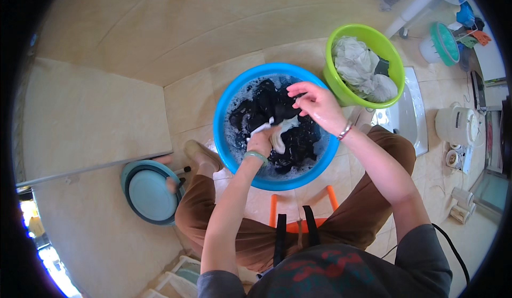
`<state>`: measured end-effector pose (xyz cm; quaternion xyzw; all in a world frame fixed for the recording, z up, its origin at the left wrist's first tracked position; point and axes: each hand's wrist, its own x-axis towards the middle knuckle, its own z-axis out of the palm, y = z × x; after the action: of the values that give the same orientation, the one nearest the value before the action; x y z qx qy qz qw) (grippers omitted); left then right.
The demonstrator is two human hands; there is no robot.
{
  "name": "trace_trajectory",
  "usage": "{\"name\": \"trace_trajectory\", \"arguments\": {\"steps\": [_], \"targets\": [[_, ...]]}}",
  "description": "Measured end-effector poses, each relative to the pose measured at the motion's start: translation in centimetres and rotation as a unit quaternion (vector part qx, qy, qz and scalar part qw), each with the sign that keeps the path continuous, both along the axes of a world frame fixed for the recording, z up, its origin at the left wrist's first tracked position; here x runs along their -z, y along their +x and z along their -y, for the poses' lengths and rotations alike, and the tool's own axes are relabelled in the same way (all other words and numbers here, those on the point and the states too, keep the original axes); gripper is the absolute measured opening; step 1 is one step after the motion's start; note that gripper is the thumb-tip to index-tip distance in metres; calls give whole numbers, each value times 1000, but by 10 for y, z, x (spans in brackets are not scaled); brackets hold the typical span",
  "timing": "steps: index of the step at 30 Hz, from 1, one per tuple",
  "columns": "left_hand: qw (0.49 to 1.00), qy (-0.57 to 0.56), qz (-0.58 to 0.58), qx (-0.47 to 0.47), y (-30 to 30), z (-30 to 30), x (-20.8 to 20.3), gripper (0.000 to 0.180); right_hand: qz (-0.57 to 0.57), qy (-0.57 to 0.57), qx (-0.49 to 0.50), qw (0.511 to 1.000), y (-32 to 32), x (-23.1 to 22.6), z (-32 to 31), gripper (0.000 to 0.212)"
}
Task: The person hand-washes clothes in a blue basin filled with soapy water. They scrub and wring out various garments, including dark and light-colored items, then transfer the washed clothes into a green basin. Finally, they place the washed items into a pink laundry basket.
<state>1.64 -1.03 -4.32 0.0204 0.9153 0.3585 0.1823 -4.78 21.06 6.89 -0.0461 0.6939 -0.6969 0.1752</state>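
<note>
A round blue basin (223, 154) of soapy water stands on the floor between my legs. Dark wet clothes (301, 143) float and bunch up in the suds. My left hand (261, 142) is low in the basin, its fingers closed on a small white cloth (278, 142), perhaps a sock, lying over the dark clothes. Part of those fingers is hidden by the cloth and the hand itself. Above the basin's right side, my right hand (319, 106) is raised, wet and holding nothing, with its fingers apart.
A lime green bucket (333, 79) with white laundry touches or nearly touches the basin at the far right. Behind it lies a white squat toilet (410, 117). Teal basins (152, 194) lean at the left wall. An orange stool (304, 226) is under me.
</note>
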Motion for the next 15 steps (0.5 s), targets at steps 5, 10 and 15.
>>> {"name": "trace_trajectory", "arguments": {"steps": [5,10,15], "targets": [[977,182,-49,-98,9,-3,-2,34,-163,265,-77,947,-1,70,-12,75],[873,438,-9,-214,-19,6,-134,38,-69,399,-91,910,22,95,0,132],[849,507,-31,-146,-10,-14,-215,34,-145,326,-45,933,45,127,38,137]]}}
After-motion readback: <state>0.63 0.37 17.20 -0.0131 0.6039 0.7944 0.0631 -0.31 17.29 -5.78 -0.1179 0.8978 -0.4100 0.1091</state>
